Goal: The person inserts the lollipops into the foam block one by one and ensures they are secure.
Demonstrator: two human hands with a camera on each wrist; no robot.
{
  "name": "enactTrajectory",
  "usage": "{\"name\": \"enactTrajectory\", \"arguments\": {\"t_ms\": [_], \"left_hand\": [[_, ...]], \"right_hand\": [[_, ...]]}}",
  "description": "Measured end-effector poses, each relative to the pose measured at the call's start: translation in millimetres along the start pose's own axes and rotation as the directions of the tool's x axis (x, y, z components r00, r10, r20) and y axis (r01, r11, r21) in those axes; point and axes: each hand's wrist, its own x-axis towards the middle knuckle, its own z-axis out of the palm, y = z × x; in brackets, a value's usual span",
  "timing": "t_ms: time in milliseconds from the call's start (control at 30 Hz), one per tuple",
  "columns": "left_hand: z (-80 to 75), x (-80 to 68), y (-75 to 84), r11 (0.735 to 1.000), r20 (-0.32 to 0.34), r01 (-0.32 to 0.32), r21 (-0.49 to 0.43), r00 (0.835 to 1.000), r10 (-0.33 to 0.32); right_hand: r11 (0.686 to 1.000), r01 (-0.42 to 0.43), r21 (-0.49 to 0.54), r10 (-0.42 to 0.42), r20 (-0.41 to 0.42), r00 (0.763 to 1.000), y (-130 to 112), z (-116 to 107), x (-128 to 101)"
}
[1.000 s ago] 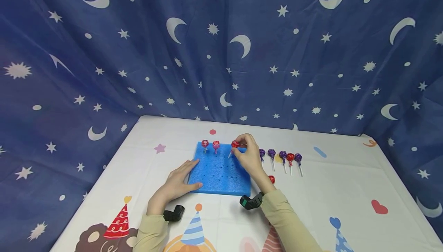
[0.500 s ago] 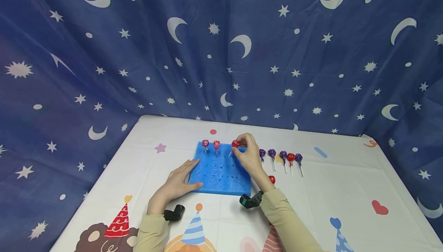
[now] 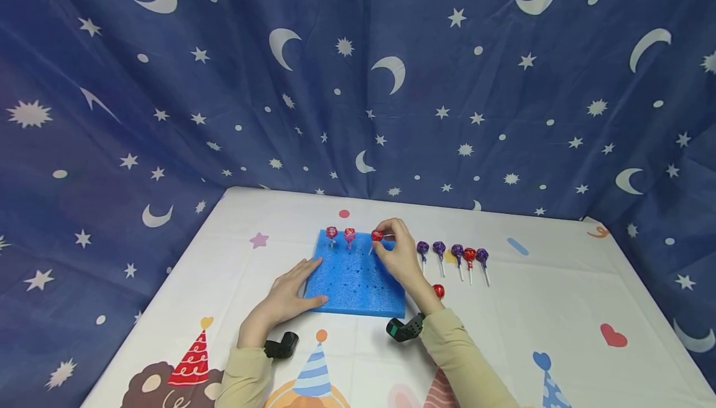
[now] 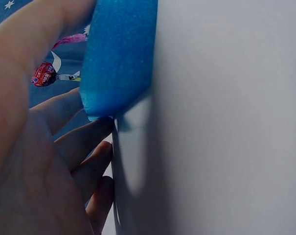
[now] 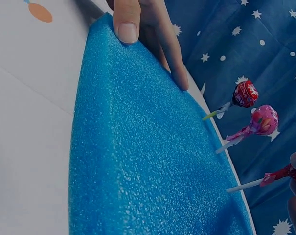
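Note:
A blue foam board [image 3: 347, 299] with small holes lies on the table. My left hand [image 3: 286, 293] rests on its left side, fingers stretched along the edge and thumb on the near part of the top. My right hand [image 3: 401, 259] pinches a red-wrapped lollipop [image 3: 376, 235] by its head over the far right part. In the right wrist view, this lollipop's white stick [image 5: 245, 185] slants down with its tip at the foam. Left of it, a red lollipop [image 3: 331, 232] and a pink-and-red lollipop [image 3: 349, 234] stand in the board's far edge.
Right of the board lie several purple lollipops [image 3: 439, 247] in a row, with a red lollipop [image 3: 470, 254] among them. Another red lollipop [image 3: 439, 290] lies partly hidden by my right forearm. Behind the table hangs a blue starry curtain [image 3: 358, 84].
My right hand has shifted slightly left and towards me with the lollipop head, while the stick tip stays nearly in place. My left hand has not moved.

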Motion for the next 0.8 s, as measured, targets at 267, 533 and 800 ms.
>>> {"name": "enactTrajectory", "arguments": {"t_ms": [267, 533, 800], "left_hand": [[0.1, -1.0, -0.1, 1.0, -0.005, 0.008, -0.003, 1.0, -0.008], [1.0, 0.1, 0.9, 1.0, -0.009, 0.016, 0.003, 1.0, -0.016], [0.8, 0.4, 1.0, 1.0, -0.01, 0.013, 0.008, 1.0, -0.013]], "right_hand": [[1.0, 0.022, -0.005, -0.022, 0.027, 0.999, -2.3, 2.8, -2.1], [1.0, 0.005, -0.005, -0.005, 0.05, 0.999, -3.5, 4.3, -3.7], [1.0, -0.008, -0.018, 0.01, 0.066, 0.998, -0.9, 6.8, -5.6]]}}
